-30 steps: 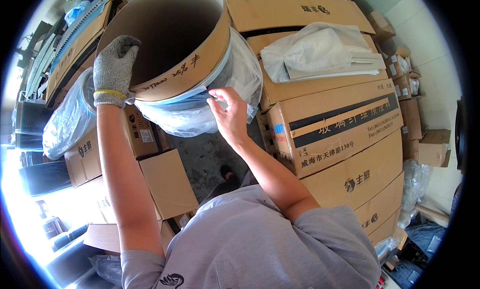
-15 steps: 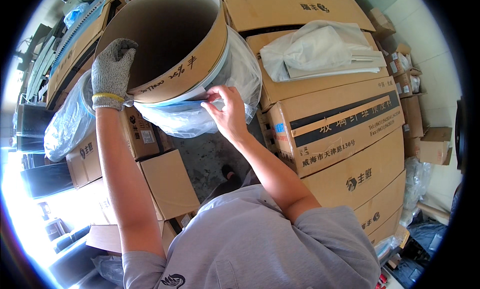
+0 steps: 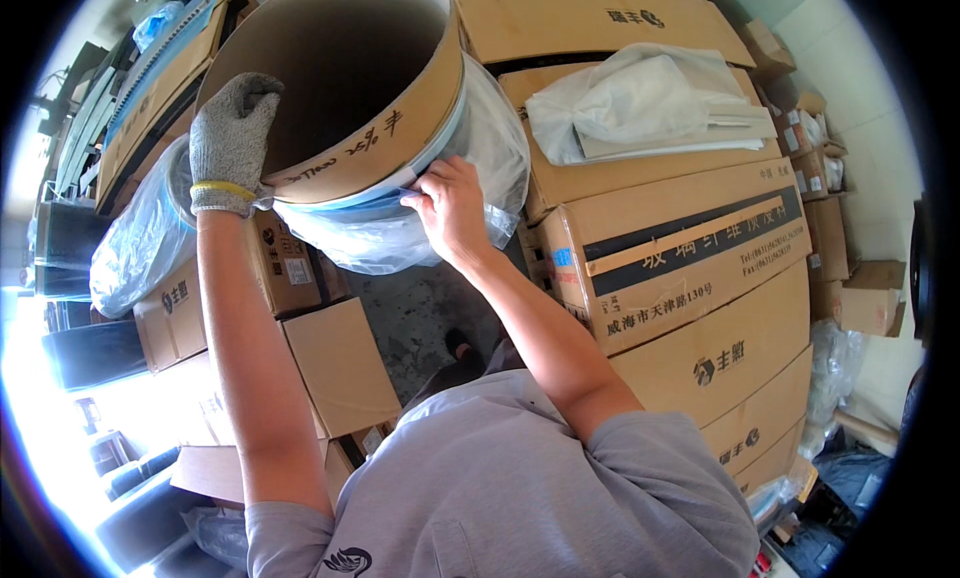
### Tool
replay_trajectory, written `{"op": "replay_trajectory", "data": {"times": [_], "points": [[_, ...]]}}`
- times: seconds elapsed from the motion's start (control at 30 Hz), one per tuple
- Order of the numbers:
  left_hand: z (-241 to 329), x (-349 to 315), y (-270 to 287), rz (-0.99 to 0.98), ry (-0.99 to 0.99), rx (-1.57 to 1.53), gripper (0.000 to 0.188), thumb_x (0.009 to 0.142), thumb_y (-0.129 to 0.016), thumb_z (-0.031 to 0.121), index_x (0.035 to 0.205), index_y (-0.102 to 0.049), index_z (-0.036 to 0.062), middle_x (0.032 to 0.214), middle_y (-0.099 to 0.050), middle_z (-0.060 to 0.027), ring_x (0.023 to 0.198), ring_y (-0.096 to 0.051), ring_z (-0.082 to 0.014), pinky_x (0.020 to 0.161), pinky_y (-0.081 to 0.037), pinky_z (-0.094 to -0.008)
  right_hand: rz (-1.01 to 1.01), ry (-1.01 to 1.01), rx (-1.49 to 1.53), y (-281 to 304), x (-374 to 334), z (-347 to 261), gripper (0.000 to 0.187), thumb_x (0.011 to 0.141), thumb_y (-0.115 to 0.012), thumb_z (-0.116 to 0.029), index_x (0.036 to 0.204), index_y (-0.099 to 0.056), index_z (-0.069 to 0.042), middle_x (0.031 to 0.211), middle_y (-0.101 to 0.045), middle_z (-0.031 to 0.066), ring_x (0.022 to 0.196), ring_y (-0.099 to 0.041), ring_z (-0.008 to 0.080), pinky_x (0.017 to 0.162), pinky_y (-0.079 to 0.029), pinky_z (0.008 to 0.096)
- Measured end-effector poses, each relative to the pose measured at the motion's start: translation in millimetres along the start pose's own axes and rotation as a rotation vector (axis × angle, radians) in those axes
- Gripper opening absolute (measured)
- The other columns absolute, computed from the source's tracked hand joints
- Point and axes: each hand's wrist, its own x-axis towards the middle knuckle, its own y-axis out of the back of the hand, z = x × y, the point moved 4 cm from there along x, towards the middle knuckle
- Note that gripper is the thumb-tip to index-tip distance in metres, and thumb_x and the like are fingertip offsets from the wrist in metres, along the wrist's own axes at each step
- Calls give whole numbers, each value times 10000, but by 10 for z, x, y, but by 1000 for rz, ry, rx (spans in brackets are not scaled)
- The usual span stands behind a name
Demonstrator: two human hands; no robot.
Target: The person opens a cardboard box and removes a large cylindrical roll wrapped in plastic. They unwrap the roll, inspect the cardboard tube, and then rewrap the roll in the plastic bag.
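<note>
A wide brown cardboard tube is held up in front of me, its open end facing me. Clear plastic film wraps the roll behind the tube's rim. My left hand, in a grey knit glove with a yellow cuff band, grips the tube's near left rim. My bare right hand pinches the edge of the plastic film just under the rim, where a thin white and blue band shows.
Stacked brown cardboard boxes fill the right side, with a bagged white bundle on top. More boxes and a plastic-wrapped roll stand at the left. A strip of concrete floor lies below.
My right hand has shifted slightly along the tube's lower rim, still on the plastic edge. The left hand stays on the rim.
</note>
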Motion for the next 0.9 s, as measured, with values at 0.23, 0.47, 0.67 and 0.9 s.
{"op": "replay_trajectory", "data": {"times": [0.23,0.47,0.67,0.9], "points": [[-15,4,-12,6,11,3,255,857,-605,258,1035,-714,111,980,-712,-91,917,-679,-235,842,-514,-350,92,-14,120,110,0,-92,80,683,-765,-100,716,-698,-70,750,-625,29,799,-540,235,786,-397,377],[0,9,-2,11,-27,3,254,854,-607,262,1025,-714,107,974,-711,-94,908,-679,-237,838,-515,-346,34,16,61,102,86,-90,100,660,-779,-67,696,-686,-65,668,-594,34,719,-548,224,739,-391,355],[10,-20,20,16,3,-15,250,855,-603,259,1022,-715,110,974,-710,-101,913,-679,-244,838,-515,-345,111,-31,181,328,70,73,92,748,-762,-75,749,-683,-29,726,-660,77,645,-613,172,618,-478,297],[16,-9,22,22,-33,68,261,862,-594,257,1048,-707,112,1012,-705,-107,937,-676,-254,857,-511,-360,32,-439,122,720,-140,899,338,814,-742,-334,823,-673,-3,762,-678,121,719,-655,208,649,-504,332]]}}
